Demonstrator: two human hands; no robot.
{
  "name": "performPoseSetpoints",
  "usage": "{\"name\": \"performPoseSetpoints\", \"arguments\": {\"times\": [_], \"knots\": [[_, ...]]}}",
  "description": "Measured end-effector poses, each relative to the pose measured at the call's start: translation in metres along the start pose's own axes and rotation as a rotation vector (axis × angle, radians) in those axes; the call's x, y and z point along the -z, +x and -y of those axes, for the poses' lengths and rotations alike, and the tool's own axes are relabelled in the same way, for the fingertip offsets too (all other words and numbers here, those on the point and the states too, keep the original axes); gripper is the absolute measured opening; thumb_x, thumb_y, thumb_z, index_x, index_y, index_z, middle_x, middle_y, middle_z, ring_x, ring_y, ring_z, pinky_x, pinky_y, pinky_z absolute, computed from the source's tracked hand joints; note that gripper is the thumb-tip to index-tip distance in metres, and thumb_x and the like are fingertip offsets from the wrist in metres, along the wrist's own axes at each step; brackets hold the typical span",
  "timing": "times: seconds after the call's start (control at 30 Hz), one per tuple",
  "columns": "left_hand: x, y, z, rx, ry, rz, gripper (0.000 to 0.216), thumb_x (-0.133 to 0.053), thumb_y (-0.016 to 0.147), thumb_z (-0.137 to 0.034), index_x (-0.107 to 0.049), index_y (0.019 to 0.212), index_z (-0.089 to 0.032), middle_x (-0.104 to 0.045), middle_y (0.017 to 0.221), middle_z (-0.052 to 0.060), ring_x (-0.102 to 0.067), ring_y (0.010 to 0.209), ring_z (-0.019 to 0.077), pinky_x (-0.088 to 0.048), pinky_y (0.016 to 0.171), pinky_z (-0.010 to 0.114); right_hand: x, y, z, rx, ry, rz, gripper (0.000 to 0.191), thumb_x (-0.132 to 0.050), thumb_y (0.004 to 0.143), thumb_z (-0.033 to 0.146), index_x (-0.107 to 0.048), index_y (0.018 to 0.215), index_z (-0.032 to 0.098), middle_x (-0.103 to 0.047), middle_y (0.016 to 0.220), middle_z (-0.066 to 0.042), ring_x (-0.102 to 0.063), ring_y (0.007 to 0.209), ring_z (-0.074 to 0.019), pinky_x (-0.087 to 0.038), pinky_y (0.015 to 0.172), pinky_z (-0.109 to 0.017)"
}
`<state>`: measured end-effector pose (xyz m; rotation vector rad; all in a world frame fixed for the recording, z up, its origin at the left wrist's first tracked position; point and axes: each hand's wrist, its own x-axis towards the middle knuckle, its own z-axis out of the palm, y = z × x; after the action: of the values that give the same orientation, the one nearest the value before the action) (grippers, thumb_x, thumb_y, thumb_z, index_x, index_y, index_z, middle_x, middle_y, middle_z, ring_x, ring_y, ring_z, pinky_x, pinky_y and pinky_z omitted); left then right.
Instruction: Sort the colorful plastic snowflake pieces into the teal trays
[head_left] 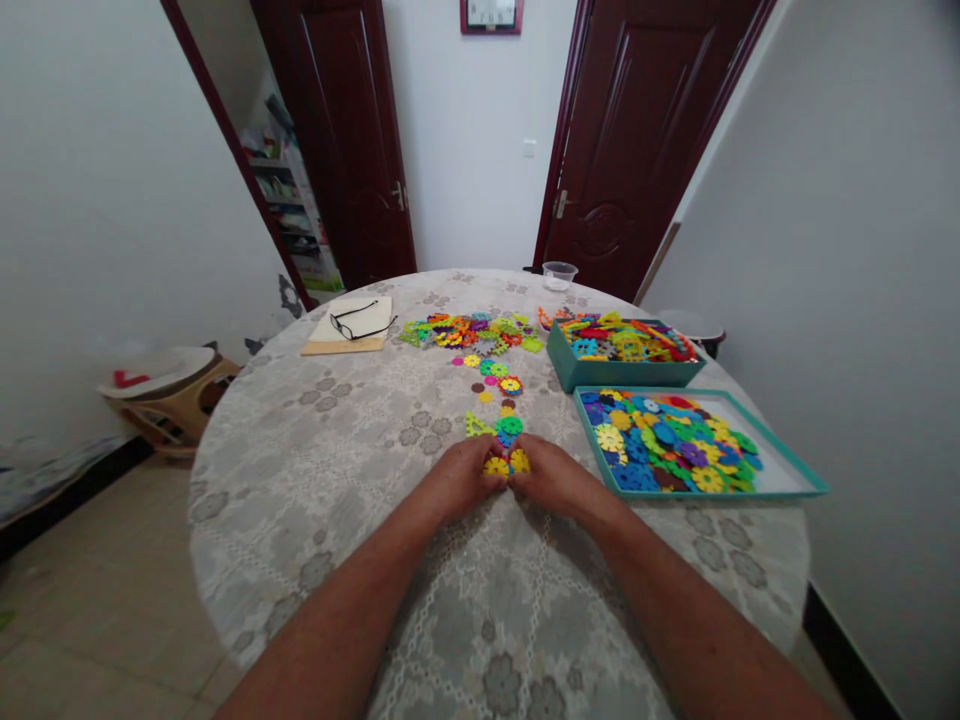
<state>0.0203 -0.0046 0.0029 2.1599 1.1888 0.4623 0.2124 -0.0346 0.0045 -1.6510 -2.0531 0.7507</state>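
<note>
Both hands meet near the middle of the round table. My left hand point(474, 478) is closed on a yellow notched plastic disc point(496, 467). Close against it, my right hand point(546, 474) grips another yellow disc point(519, 461). Whether the two discs are joined is hard to see, since the fingers cover their edges. Just beyond the fingertips lie a green disc point(510, 426), a blue piece below it and a lime-green triangular piece point(478, 425). Farther off, a loose line of small discs includes a layered orange and yellow one point(511, 385).
Right of my hands, a shallow teal tray point(780, 493) holds many coloured discs. Behind it stands a teal box point(637, 374) full of plastic pieces. A pile of pieces point(472, 331) lies farther back, glasses point(352, 328) on a pad at left, a clear bowl point(559, 275) at the far edge.
</note>
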Motion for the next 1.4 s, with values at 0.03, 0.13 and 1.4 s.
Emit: {"name": "performPoseSetpoints", "arguments": {"times": [0.03, 0.13, 1.4], "knots": [[0.0, 0.0, 0.001, 0.004, 0.007, -0.01, 0.028, -0.075, 0.077, -0.023, -0.069, 0.104, -0.02, -0.072, 0.105, 0.004, -0.064, 0.094, 0.0209, -0.045, 0.08, 0.028, 0.0, -0.001, 0.0, 0.009, 0.006, -0.001, 0.027, -0.065, 0.079, 0.016, -0.064, 0.106, 0.019, -0.07, 0.109, -0.008, -0.062, 0.1, -0.0231, -0.043, 0.083, -0.028], [0.001, 0.0, 0.005, -0.02, 0.011, -0.009, 0.019, -0.075, 0.077, -0.025, -0.067, 0.092, -0.019, -0.069, 0.098, 0.002, -0.06, 0.087, 0.0186, -0.042, 0.075, 0.027, -0.001, -0.005, 0.005, 0.019, 0.056, 0.01, 0.024, -0.063, 0.081, 0.018, -0.06, 0.104, 0.019, -0.069, 0.105, -0.005, -0.062, 0.096, -0.0221, -0.043, 0.079, -0.028], [0.003, 0.016, 0.044, -0.277, 0.318, -0.227, 0.033, -0.058, 0.095, -0.028, -0.064, 0.126, -0.017, -0.062, 0.131, 0.016, -0.056, 0.126, 0.0294, -0.044, 0.113, 0.049, 0.1, -0.03, -0.084, -0.311, -0.599, -0.761, 0.031, -0.045, 0.096, 0.021, -0.066, 0.118, 0.013, -0.067, 0.11, -0.019, -0.058, 0.112, -0.0332, -0.041, 0.099, -0.045]]}}
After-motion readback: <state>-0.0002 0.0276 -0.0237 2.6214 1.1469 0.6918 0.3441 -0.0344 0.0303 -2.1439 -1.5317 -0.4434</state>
